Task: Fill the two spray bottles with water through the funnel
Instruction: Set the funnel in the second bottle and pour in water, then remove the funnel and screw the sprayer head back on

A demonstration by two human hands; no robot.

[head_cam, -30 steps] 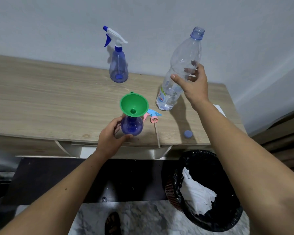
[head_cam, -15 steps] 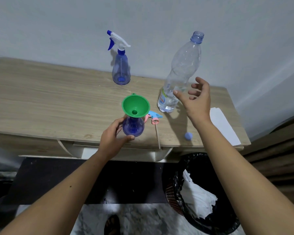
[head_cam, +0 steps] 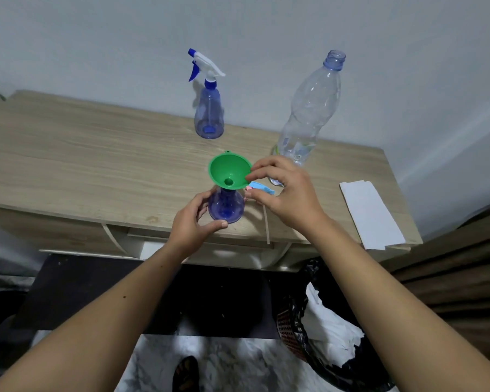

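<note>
The person's left hand (head_cam: 191, 226) is gripping the open spray bottle (head_cam: 226, 206) at the worktop's (head_cam: 77, 165) near edge, while the right hand (head_cam: 285, 193) is pinching the green funnel's (head_cam: 229, 171) rim above it. Beyond the funnel, the capped spray bottle (head_cam: 209, 114) and uncapped water bottle (head_cam: 309, 108) are standing by the wall.

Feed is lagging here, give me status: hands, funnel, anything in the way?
Left hand grips near spray bottle. Right hand pinches funnel rim, funnel seated in bottle. Nothing in the way.
</note>
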